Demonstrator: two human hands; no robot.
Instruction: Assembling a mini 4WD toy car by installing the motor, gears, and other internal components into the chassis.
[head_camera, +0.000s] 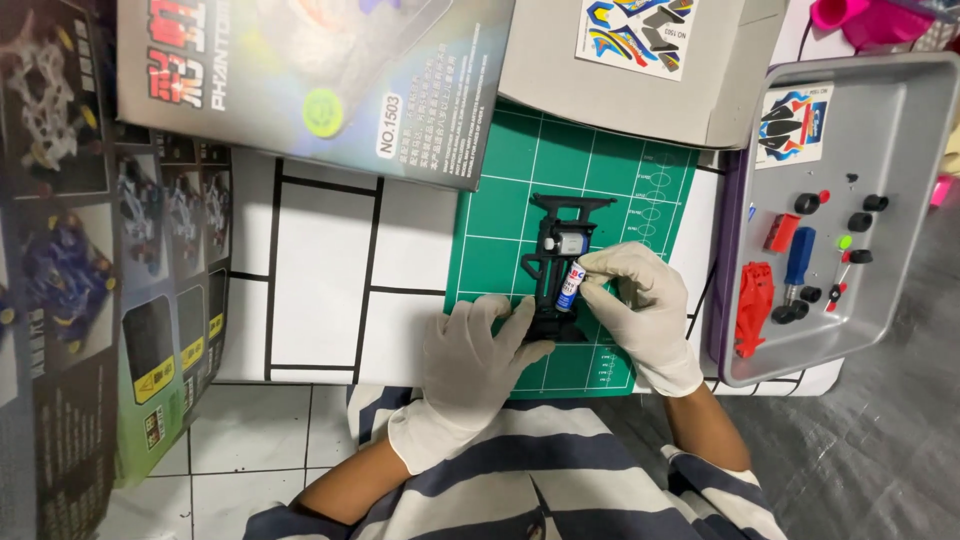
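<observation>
So packaging-wise: there's a big grey rectangular cardboard box lid with a shiny, rainbow-tinted print, lying tilted at the top left. Right of it sits the plain grey open cardboard box, with a white sticker sheet of blue, yellow and black shapes lying on it. A smaller white sticker sheet in blue, black and red lies in the grey metal tray's top left corner. Down the left edge, a dark, unfolded printed leaflet shows model car photos.
</observation>
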